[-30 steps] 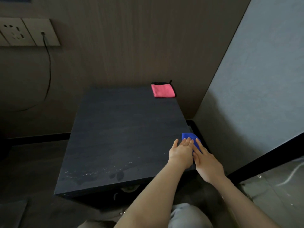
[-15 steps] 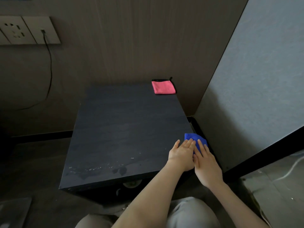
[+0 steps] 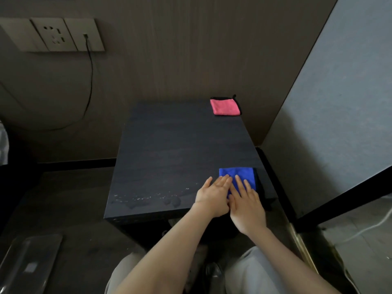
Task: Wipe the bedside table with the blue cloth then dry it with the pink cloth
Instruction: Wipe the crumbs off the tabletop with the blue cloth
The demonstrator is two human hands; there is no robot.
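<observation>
A folded blue cloth (image 3: 237, 175) lies flat near the front right corner of the dark bedside table (image 3: 169, 149). My left hand (image 3: 214, 198) and my right hand (image 3: 247, 203) lie side by side with straight fingers pressing on the cloth's near part. A folded pink cloth (image 3: 225, 107) with a black edge sits at the table's far right corner. Water drops and wet smears (image 3: 148, 198) show along the table's front left edge.
A wall panel with sockets (image 3: 55, 35) is at the upper left, with a black cable (image 3: 90, 81) hanging from it. A grey padded wall (image 3: 331, 115) stands close on the right. A clear flat item (image 3: 27, 264) lies on the floor at the lower left.
Both hands slid the blue cloth from the table's right edge inward onto the top, so more of it shows. The view has pulled back and tilted.
</observation>
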